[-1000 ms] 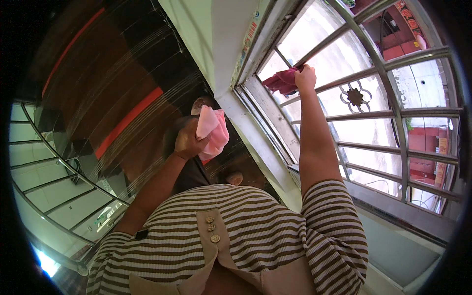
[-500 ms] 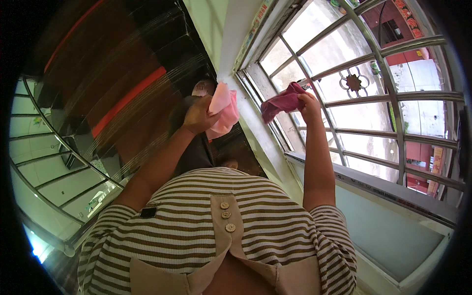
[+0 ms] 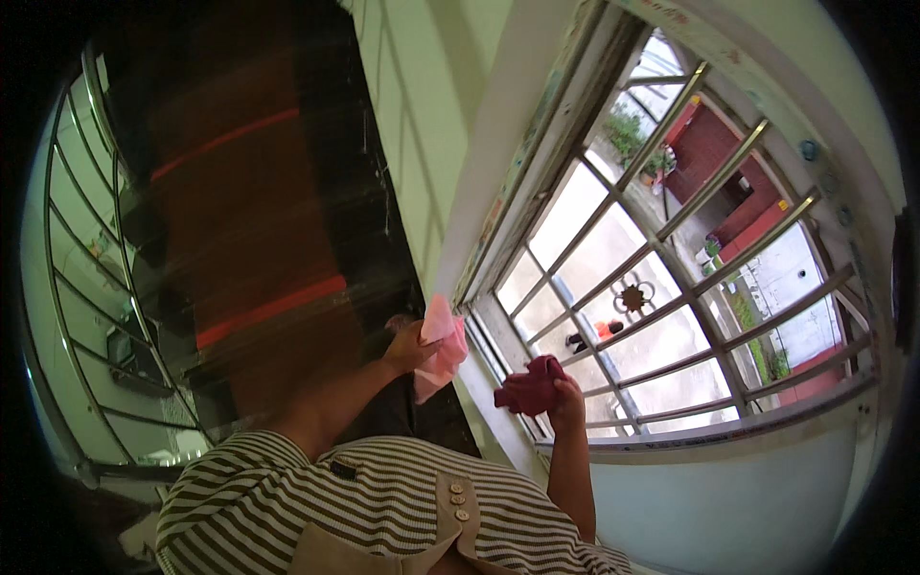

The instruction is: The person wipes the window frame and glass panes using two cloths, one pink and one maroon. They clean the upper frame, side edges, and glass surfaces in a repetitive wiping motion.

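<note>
A light pink cloth (image 3: 443,356) is gripped in my left hand (image 3: 410,349), its loose part hanging down beside my fingers. My right hand (image 3: 567,402) is closed on a bunched dark maroon cloth (image 3: 532,386), which sticks out to the left in front of the window. The two cloths are apart from each other. Folds hide part of the fingertips of both hands.
A window with metal bars (image 3: 661,230) fills the right side, with a white sill (image 3: 508,172) along it. Dark stairs with red strips (image 3: 273,311) lie at the left, beside a metal railing (image 3: 72,287). Outside, a person in orange (image 3: 604,331) shows below.
My view has tilted up, so hands and cloths sit lower in it. More of the window and the yard outside shows. Both hands keep their cloths.
</note>
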The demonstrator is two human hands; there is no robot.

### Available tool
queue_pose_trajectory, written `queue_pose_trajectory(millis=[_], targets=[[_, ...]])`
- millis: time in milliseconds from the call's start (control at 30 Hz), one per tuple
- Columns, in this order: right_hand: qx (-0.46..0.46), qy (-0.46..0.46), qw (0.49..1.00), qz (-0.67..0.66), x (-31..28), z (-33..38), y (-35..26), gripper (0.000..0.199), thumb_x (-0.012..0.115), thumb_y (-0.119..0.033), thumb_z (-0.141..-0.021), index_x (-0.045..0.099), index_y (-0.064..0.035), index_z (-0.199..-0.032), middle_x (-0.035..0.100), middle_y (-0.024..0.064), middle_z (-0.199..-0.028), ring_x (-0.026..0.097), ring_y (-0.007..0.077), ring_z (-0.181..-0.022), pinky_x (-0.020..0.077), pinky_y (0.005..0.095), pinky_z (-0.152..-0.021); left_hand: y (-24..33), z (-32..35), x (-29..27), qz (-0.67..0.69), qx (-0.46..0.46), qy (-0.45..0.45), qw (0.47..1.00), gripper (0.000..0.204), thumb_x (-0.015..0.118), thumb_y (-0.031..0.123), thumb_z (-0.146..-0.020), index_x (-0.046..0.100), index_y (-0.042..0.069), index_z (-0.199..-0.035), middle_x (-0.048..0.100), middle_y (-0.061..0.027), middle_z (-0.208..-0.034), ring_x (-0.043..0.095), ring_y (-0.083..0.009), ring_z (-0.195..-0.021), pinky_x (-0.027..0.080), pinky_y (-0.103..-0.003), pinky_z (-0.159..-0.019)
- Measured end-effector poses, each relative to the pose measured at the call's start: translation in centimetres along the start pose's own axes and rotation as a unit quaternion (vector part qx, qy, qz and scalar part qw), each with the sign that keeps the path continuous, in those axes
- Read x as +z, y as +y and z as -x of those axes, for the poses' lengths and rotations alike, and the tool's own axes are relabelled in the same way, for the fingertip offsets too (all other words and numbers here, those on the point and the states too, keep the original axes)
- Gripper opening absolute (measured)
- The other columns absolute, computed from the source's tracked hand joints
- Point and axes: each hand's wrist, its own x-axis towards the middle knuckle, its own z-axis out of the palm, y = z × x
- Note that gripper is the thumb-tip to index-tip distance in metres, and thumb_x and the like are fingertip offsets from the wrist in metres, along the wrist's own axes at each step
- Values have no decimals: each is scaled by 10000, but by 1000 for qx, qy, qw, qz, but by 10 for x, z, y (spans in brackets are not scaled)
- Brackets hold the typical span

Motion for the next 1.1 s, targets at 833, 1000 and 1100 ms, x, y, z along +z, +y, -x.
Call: queue_pose_trajectory(millis=[833,1000,1100], targets=[[-96,145,963,-206,-56,174,6,429,535,-178,-755,579,-16,-1150,646,182,-1066,628,374,-961,515,534,-889,355,-182,-57,279,309,111,903,288,627,148,-905,572,-22,-1131,654,-76,-1029,614,-140,-935,501,-283,-790],[-122,157,955,-219,-47,201,-5,444,535,-186,-762,566,-6,-1166,639,194,-1082,620,388,-988,503,543,-910,430,-180,-30,369,334,89,863,224,640,108,-894,602,-1,-1086,652,-46,-1013,609,-116,-913,494,-266,-783],[-128,133,957,-224,-44,220,-11,459,539,-187,-761,561,-1,-1179,638,203,-1101,623,388,-983,511,551,-888,466,-168,-4,389,351,75,848,231,658,104,-877,606,8,-1081,648,-34,-1018,600,-105,-910,486,-261,-787]])
